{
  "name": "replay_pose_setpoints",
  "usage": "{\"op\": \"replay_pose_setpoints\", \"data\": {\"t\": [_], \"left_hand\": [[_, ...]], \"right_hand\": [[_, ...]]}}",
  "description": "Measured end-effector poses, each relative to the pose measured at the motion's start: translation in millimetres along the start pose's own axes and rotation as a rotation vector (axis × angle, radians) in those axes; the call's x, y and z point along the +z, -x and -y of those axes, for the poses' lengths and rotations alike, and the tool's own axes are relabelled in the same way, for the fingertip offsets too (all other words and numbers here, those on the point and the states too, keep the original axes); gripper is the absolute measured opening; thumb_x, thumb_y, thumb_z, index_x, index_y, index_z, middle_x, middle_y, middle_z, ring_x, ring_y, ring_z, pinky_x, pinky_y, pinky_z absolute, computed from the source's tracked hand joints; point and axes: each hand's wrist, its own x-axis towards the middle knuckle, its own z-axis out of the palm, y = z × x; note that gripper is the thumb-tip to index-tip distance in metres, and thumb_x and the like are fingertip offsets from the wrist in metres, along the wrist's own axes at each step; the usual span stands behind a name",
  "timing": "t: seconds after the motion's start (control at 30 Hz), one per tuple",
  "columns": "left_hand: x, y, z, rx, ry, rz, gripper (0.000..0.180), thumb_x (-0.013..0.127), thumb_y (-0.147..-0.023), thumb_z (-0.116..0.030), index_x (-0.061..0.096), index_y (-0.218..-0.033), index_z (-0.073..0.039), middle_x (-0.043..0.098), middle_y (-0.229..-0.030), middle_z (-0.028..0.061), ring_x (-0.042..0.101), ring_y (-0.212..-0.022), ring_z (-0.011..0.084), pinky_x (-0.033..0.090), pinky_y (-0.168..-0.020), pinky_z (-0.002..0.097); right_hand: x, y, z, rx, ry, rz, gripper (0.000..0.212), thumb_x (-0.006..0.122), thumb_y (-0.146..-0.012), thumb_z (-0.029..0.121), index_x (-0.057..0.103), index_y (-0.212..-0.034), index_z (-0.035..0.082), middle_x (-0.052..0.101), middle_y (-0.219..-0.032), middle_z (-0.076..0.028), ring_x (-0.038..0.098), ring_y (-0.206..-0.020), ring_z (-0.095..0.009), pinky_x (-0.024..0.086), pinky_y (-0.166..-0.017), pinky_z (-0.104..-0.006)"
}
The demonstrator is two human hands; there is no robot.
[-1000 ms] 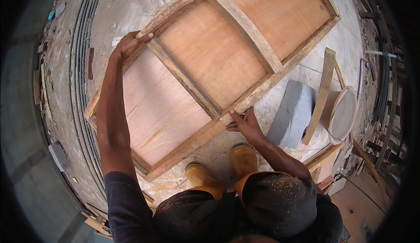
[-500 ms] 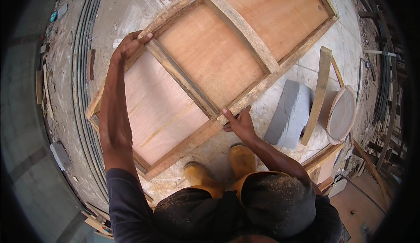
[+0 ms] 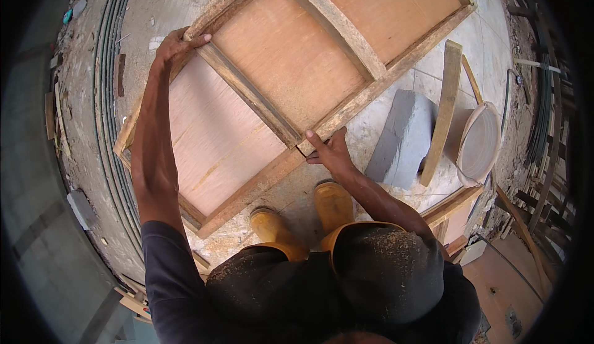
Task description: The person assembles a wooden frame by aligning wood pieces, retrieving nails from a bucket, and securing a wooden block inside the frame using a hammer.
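Observation:
A long plywood panel (image 3: 284, 59) framed with wooden battens lies slanted across the floor. Against its near-left end is a smaller framed panel (image 3: 216, 127) of paler, pinkish plywood. My left hand (image 3: 175, 48) is closed round the frame at the far corner where the two meet, thumb on top of the batten. At the near corner of that same seam, my right hand (image 3: 334, 155) pinches the long panel's edge batten, thumb above and fingers beneath. A crosspiece (image 3: 334, 25) spans the long panel farther right.
A grey concrete block (image 3: 402, 136), an upright-leaning wooden plank (image 3: 444, 112) and a whitish bucket (image 3: 479, 143) stand right of the panels. Long metal rods (image 3: 105, 96) run along the left. My yellow boots (image 3: 334, 204) are close to the near frame edge.
The whole scene sits slightly higher and farther left in view. Both hands keep their grips on the frame. A thin dark gap shows at the seam beside my right hand.

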Motion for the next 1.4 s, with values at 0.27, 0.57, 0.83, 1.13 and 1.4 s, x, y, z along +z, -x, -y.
{"op": "replay_pose_setpoints", "data": {"t": [0.27, 0.57, 0.83, 1.13, 1.4], "left_hand": [[4, 29, -4, 0.129, -0.429, -0.219, 0.087, 0.080, -0.072, -0.063, 0.062, -0.136, -0.006, 0.070, -0.122, 0.0195, 0.067, -0.115, 0.0336, 0.049, -0.102, 0.0455], [0, 65, 33, 0.153, -0.761, -0.407, 0.114, 0.087, -0.061, -0.061, 0.041, -0.153, -0.015, 0.063, -0.134, 0.0169, 0.060, -0.124, 0.0372, 0.051, -0.101, 0.0481], [-16, 90, 82, 0.242, -0.949, -0.531, 0.088, 0.081, -0.074, -0.056, 0.049, -0.146, -0.016, 0.067, -0.121, 0.0108, 0.062, -0.110, 0.0343, 0.052, -0.094, 0.0455], [-18, 87, 84, 0.141, -0.939, -0.417, 0.065, 0.079, -0.082, -0.040, 0.054, -0.138, -0.019, 0.069, -0.114, 0.0109, 0.063, -0.107, 0.0348, 0.053, -0.091, 0.0450], [-4, 94, 78, 0.201, -1.006, -0.606, 0.072, 0.080, -0.080, -0.040, 0.051, -0.142, -0.022, 0.068, -0.115, 0.0129, 0.065, -0.106, 0.0348, 0.056, -0.085, 0.0465]], "right_hand": [[-37, 18, 17, -0.082, 0.780, -0.099, 0.064, 0.074, -0.089, 0.050, 0.051, -0.109, -0.006, 0.067, -0.078, -0.018, 0.068, -0.060, -0.024, 0.054, -0.053, -0.0346], [74, -54, 80, -0.779, 1.234, -0.062, 0.061, 0.080, -0.083, 0.048, 0.061, -0.112, -0.002, 0.070, -0.085, -0.020, 0.071, -0.074, -0.034, 0.057, -0.065, -0.0446], [83, -76, 83, -0.493, 1.060, 0.297, 0.060, 0.072, -0.089, 0.041, 0.057, -0.122, -0.007, 0.068, -0.099, -0.022, 0.066, -0.091, -0.033, 0.053, -0.082, -0.0444], [59, -41, 120, -0.369, 0.381, 0.813, 0.078, 0.070, -0.094, 0.038, 0.039, -0.152, -0.002, 0.055, -0.143, -0.019, 0.052, -0.133, -0.028, 0.041, -0.111, -0.0369], [5, 26, 101, -0.605, 0.452, 0.434, 0.074, 0.059, -0.100, 0.050, 0.040, -0.151, 0.000, 0.053, -0.144, -0.017, 0.048, -0.135, -0.025, 0.038, -0.112, -0.0362]]}}
